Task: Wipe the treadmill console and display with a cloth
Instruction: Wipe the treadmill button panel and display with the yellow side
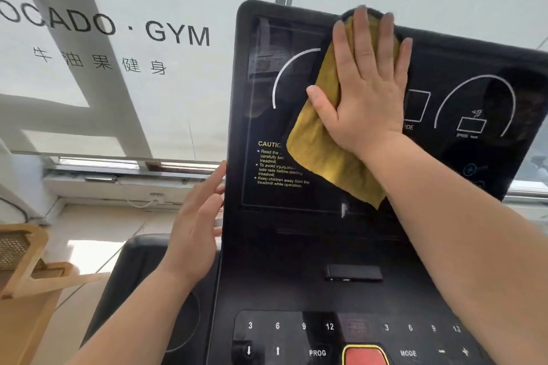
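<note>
Head view. The right grip (367,92) lies flat, fingers straight and slightly spread, and presses a yellow cloth (317,145) against the upper middle of the treadmill's dark display (462,92). Nothing is curled round the cloth; the palm and fingers alone pin it to the panel. The fingertips reach the display's top edge. The cloth's upper part is hidden under the grip, and its lower part hangs loose down the panel and covers part of the yellow caution label (278,169). The left grip (195,231) is open and holds nothing. Its straight fingers point upward along the left edge of the display, and whether they touch that edge cannot be told. Below the display the console (296,284) slopes toward the viewer. It carries a row of numbered keys (329,326) and a red button (366,355) with a yellow border at the bottom edge of the frame. Behind the treadmill is a frosted window with dark lettering (178,34). A wooden frame (26,270) stands at the lower left.
</note>
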Demonstrator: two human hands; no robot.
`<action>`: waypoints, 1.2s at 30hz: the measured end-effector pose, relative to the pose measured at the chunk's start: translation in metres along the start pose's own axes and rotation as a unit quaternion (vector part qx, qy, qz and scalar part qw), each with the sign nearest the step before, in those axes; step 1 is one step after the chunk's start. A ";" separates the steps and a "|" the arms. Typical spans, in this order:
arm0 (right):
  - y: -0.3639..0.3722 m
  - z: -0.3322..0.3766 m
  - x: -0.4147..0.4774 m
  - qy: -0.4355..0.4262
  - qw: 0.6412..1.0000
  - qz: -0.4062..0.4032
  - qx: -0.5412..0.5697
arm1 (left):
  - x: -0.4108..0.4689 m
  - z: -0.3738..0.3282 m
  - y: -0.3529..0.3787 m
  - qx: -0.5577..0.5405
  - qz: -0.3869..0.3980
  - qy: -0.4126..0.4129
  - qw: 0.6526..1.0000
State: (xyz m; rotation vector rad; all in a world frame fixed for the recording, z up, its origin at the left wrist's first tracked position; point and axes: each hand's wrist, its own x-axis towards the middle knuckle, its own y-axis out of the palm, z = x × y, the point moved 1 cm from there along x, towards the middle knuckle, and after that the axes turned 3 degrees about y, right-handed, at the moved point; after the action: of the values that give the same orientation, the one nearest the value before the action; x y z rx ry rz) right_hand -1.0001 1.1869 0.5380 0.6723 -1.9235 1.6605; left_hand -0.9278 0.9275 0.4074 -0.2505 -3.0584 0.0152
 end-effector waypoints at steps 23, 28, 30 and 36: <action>0.026 -0.050 -0.080 -0.131 0.991 0.007 -0.040 | 0.003 0.001 0.013 0.267 -0.052 0.200 0.941; 0.005 -0.039 -0.024 0.038 0.999 0.002 0.009 | 0.004 -0.007 0.011 0.216 -0.062 0.142 0.964; 0.004 -0.009 -0.013 0.059 0.998 -0.002 0.015 | 0.003 -0.007 0.012 0.221 -0.066 0.142 0.963; 0.021 0.061 -0.048 -0.097 0.995 0.025 -0.009 | 0.006 -0.002 0.011 0.227 -0.084 0.172 0.955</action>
State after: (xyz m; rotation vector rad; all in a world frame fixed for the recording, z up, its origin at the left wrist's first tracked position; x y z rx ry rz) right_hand -0.9813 1.1314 0.4827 0.8098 -2.1041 1.6584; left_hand -0.9318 0.9394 0.4099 0.0374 -2.6223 0.5886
